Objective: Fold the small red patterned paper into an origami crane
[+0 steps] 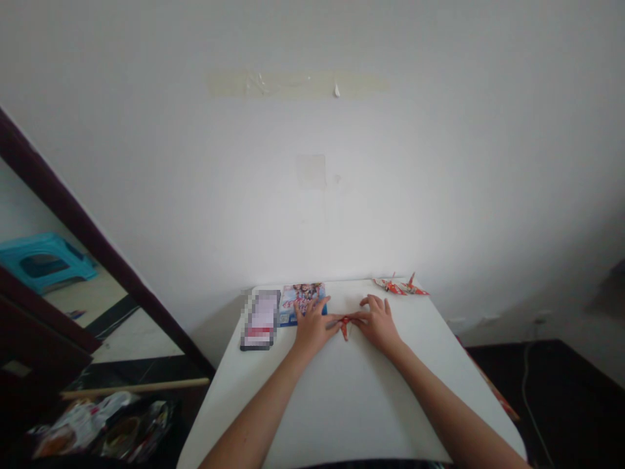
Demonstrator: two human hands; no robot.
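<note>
Folded red paper [345,327] on white table [332,404], seemingly near wall [303,215].

Both hands, left [312,327] and right [379,324], pinch a small red paper [345,329] over a white table [342,404]; phone [261,319] at left, paper cranes [401,285] far right.

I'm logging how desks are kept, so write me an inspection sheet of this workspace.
Surface: white table against a wall
Job's things: small red folded piece; patterned folded pieces at the far right corner
Clutter: pixelated phone-like item and blue printed sheet, far left
Grippers: left hand and right hand pinch the small piece between fingers
Cables: pale cable, right of table
Surroundings: turquoise stool and bags, left
</note>
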